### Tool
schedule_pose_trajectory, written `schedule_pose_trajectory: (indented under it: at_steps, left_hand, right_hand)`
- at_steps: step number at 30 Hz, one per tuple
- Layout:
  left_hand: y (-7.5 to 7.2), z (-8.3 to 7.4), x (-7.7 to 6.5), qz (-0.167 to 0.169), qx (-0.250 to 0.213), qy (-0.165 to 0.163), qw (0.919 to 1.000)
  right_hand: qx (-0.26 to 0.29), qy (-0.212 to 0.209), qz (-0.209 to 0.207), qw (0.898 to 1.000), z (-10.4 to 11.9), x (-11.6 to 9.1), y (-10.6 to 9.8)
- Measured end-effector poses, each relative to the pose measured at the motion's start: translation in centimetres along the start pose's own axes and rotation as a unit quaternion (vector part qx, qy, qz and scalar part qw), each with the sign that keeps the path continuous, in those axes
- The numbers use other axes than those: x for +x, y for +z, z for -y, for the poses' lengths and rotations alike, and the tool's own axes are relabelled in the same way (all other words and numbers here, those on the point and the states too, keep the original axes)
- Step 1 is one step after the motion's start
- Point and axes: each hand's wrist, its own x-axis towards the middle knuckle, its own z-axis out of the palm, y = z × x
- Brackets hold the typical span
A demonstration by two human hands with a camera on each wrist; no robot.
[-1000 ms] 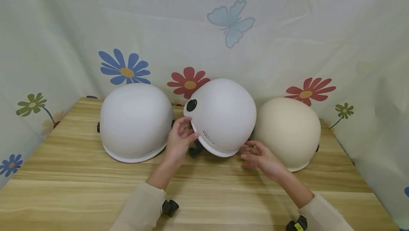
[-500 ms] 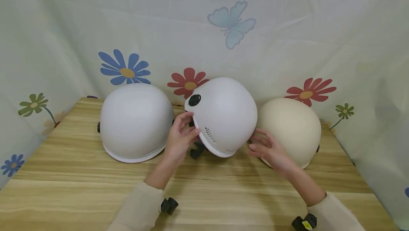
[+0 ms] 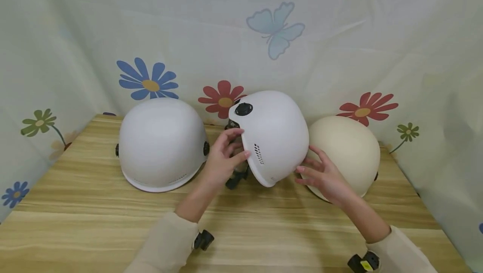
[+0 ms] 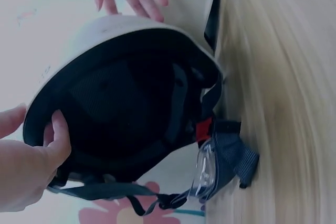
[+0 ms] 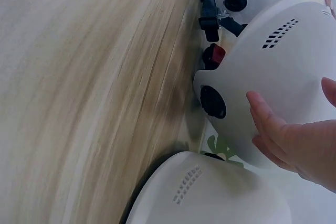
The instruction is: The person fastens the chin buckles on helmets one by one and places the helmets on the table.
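Observation:
A white helmet stands tilted in the middle of the head view, its open side turned to the left. My left hand pinches its rim, and in the left wrist view the thumb reaches over the edge to the dark lining. Below the lining hangs a dark chin strap with a red buckle part, down at the tabletop. On the other side, my right hand holds its fingers extended against the lower right of the shell, in front of a cream helmet.
Another white helmet sits upright on the wooden table, left of the tilted one. The cream helmet stands close on its right. A flowered cloth backdrop rises directly behind all three.
The middle helmet has turned and tipped further, its left rim rising and swinging right. My left hand moved right with it; my right hand slid up and right along the shell.

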Motion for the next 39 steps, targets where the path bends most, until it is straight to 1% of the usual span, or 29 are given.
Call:
schedule_pose_trajectory:
  at_steps: [3, 6, 9, 11, 13, 15, 17, 20, 22, 25, 28, 30, 33, 36, 39]
  left_hand:
    - [0.6, 0.3, -0.3, 0.015, 0.011, 0.016, 0.9997]
    - [1.1, 0.7, -0.7, 0.012, 0.021, 0.009, 0.9997]
    - [1.5, 0.9, -1.1, 0.009, 0.034, -0.004, 0.9994]
    - [1.6, 1.0, -1.3, 0.006, 0.048, -0.008, 0.9988]
    - [1.6, 1.1, -1.3, 0.005, 0.06, -0.008, 0.9982]
    - [1.5, 1.1, -1.3, 0.005, 0.067, -0.004, 0.9977]
    - [1.3, 1.1, -1.3, 0.006, 0.065, -0.004, 0.9978]
    - [1.0, 1.1, -1.2, 0.011, 0.061, 0.003, 0.9981]
    - [0.8, 1.2, -1.1, 0.016, 0.056, 0.008, 0.9983]
    - [0.5, 1.2, -1.0, 0.023, 0.054, 0.018, 0.9981]
    - [0.3, 1.2, -1.0, 0.029, 0.065, 0.024, 0.9972]
    - [0.3, 1.0, -1.0, 0.033, 0.078, 0.023, 0.9961]
    - [0.5, 0.8, -1.1, 0.052, 0.093, 0.014, 0.9942]
    - [0.7, 0.7, -1.2, 0.076, 0.106, 0.009, 0.9914]
    - [1.0, 0.9, -1.3, 0.092, 0.124, 0.022, 0.9878]
  right_hand:
    - [0.007, 0.001, -0.001, 1.0, -0.1, -0.1, -0.1]
    - [0.011, 0.004, 0.0, 1.0, -0.2, -0.2, -0.3]
    - [-0.008, 0.0, -0.001, 1.0, -0.1, -0.3, -0.4]
    - [-0.042, -0.009, -0.006, 0.999, 0.0, -0.3, -0.5]
    - [-0.092, -0.025, -0.015, 0.995, 0.4, -0.3, -0.7]
    - [-0.14, -0.046, -0.024, 0.989, 0.9, -0.2, -0.8]
    - [-0.18, -0.067, -0.034, 0.981, 1.5, 0.1, -0.8]
    - [-0.215, -0.09, -0.042, 0.972, 2.4, 0.5, -0.6]
    - [-0.231, -0.091, -0.044, 0.968, 3.0, 0.7, -0.3]
    - [-0.245, -0.079, -0.046, 0.965, 3.4, 0.9, 0.1]
    - [-0.253, -0.067, -0.051, 0.964, 3.4, 1.0, 0.3]
    - [-0.258, -0.067, -0.054, 0.962, 3.3, 1.0, 0.3]
    - [-0.26, -0.06, -0.057, 0.962, 2.9, 1.0, 0.2]
    - [-0.251, -0.05, -0.058, 0.965, 2.7, 0.8, 0.1]
    - [-0.238, -0.041, -0.061, 0.968, 2.6, 0.7, 0.1]
